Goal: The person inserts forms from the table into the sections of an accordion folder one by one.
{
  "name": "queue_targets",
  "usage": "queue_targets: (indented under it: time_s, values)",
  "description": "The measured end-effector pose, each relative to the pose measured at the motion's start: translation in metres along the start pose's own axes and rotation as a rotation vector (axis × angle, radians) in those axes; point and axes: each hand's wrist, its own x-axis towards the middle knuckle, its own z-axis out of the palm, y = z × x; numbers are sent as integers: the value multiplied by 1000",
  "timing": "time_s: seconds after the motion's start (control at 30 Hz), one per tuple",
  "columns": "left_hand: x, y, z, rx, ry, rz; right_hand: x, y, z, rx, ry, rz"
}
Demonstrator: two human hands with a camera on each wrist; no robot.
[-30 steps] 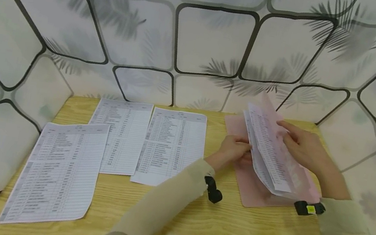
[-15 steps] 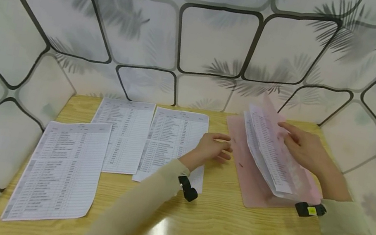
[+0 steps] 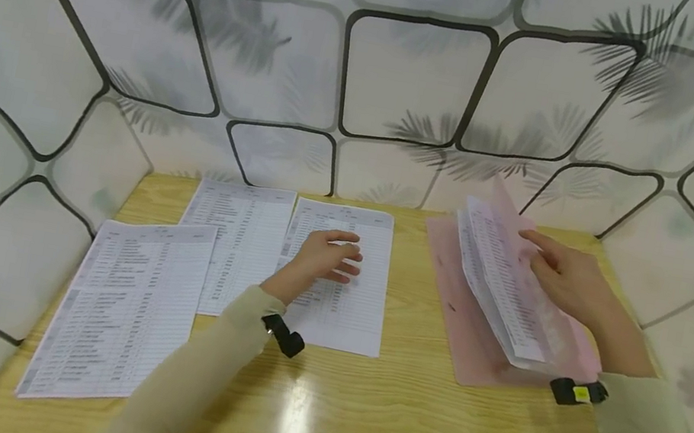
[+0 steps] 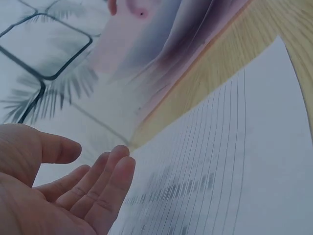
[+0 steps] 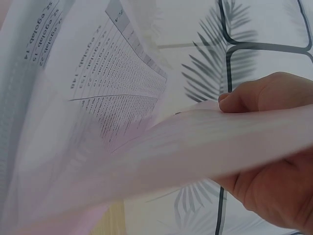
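Observation:
My right hand [image 3: 571, 281] pinches the raised cover of a pink translucent folder [image 3: 443, 280] at the right of the table. Thumb on one face and fingers [image 5: 274, 196] behind it grip the cover [image 5: 171, 156] in the right wrist view. Inside the folder, printed sheets [image 3: 502, 283] stand fanned and tilted. My left hand [image 3: 322, 257], empty with loosely bent fingers, hovers over a printed, lined sheet [image 3: 360, 319] lying left of the folder. In the left wrist view, that hand's palm [image 4: 73, 196] shows beside the same sheet [image 4: 264, 147].
Two more printed sheets lie to the left: one at the back [image 3: 234, 243] and one nearer the front [image 3: 116, 315], which overlaps it. The wood-grain table [image 3: 393, 426] is bounded by patterned walls [image 3: 413, 81] at the back and both sides.
My left hand has let go of the sheets in the folder and moved left, over the lined sheet. The right hand keeps its hold on the raised cover.

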Motion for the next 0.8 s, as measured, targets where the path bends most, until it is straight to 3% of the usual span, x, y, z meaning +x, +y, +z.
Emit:
queue_targets:
  time_s: [0.4, 0.8]
  values:
    - [-23, -1, -74, 93, 100, -14, -1, 1, 1, -9, 1, -9]
    - [-72, -26, -167, 167, 181, -34, -1, 0, 0, 24, -32, -9]
